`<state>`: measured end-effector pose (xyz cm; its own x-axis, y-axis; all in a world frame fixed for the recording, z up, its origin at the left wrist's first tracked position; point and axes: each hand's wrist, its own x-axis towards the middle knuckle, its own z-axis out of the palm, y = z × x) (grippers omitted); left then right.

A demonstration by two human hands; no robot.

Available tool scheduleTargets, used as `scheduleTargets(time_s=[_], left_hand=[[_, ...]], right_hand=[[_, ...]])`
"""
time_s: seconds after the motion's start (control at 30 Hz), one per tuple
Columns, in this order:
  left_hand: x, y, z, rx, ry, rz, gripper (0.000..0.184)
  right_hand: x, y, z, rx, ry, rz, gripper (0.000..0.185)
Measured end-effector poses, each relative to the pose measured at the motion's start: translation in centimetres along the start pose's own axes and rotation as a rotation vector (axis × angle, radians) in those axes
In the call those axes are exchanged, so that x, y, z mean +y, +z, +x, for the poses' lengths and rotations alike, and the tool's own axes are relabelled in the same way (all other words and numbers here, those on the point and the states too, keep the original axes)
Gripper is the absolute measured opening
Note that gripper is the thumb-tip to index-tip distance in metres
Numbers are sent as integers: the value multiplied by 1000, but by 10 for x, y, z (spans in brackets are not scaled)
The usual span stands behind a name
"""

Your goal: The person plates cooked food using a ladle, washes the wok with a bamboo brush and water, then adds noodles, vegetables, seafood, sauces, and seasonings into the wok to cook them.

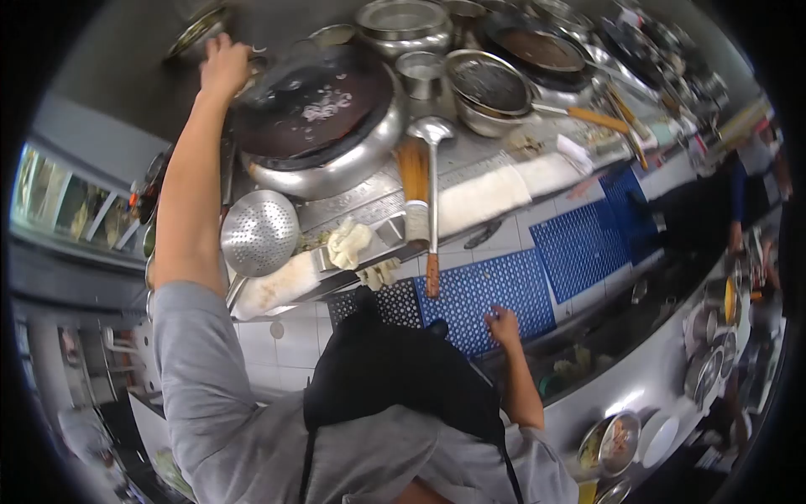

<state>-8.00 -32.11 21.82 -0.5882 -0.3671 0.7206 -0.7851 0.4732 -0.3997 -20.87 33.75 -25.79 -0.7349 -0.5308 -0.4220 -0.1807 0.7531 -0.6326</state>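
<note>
My left hand (225, 69) is stretched out past the left rim of a large dark wok (290, 139). Its fingers are curled at the edge of a tilted metal bowl (200, 32), and what they grip is blurred. Pale sliced pieces (327, 105) lie in the wok. Low on the right, over the blue mat, my right hand (504, 326) is closed with its fingers curled in; anything inside is too small to make out. Between wok and counter edge are a perforated skimmer (260, 233), a bamboo brush (413, 181) and a steel ladle (432, 193).
A strainer (489, 84) rests on a pot, and another wok (537, 50) stands farther right. White cloths (487, 197) line the counter edge. Blue perforated mats (487, 294) cover the floor. A person in dark clothes (705, 202) stands at right. Metal bowls (620, 445) sit on the lower-right counter.
</note>
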Motion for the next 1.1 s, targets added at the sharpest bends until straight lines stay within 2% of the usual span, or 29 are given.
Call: scheduleTargets(time_s=[0.03, 0.07, 0.13, 0.17, 0.2, 0.23, 0.27, 0.3, 0.37, 0.4, 0.43, 0.53, 0.6, 0.63, 0.67, 0.7, 0.9, 1.03, 1.1], left_hand=[[11, 4, -2, 2, 6, 47, 32], [21, 7, -3, 4, 11, 94, 32], [26, -9, 11, -379, -88, -132, 34], [21, 14, 12, -282, -18, -91, 33], [27, 14, 16, -291, 39, 70, 33], [48, -26, 11, -273, 43, 70, 40], [49, -14, 13, -114, 85, -17, 52], [63, -31, 15, -96, 165, 38, 59], [86, -33, -3, 128, 249, -650, 59], [108, -61, -28, 56, 296, -1052, 57], [136, -84, -67, -108, 334, -1376, 56], [216, -160, -191, -974, 533, -1876, 54], [272, -187, -265, -1565, 692, -2008, 53], [294, -197, -299, -1761, 709, -2008, 52], [312, -200, -326, -1835, 716, -1962, 51], [328, -196, -350, -1837, 714, -1890, 50], [379, -87, -458, -1401, 825, -1257, 70], [363, 40, -499, -1109, 636, -955, 69], [361, 111, -517, -1075, 582, -852, 68]], right_hand=[[-9, -5, 0, 33, -69, 25, 45], [-21, -11, -4, 51, -40, 104, 46], [-51, -30, -19, 80, 7, 251, 49], [-63, -36, -27, 72, 30, 330, 48], [-71, -43, -39, 76, 63, 408, 47], [-74, -56, -58, 107, 117, 487, 46], [-87, -71, -77, 168, 83, 484, 45], [-97, -80, -90, 241, 60, 476, 43], [-72, -75, -97, 442, -32, 349, 39], [-86, -91, -106, 442, 36, 422, 39], [-89, -120, -121, 433, 94, 477, 38], [-66, -141, -139, 650, 175, 952, 34], [-58, -150, -166, 861, 272, 1256, 33], [-57, -159, -175, 927, 342, 1357, 30], [-52, -163, -187, 970, 361, 1423, 30], [-48, -166, -197, 1007, 373, 1488, 31], [-47, -179, -272, 1573, 575, 1639, 47], [-16, -187, -318, 1655, 605, 1656, 46], [-10, -195, -326, 1700, 674, 1539, 35]])
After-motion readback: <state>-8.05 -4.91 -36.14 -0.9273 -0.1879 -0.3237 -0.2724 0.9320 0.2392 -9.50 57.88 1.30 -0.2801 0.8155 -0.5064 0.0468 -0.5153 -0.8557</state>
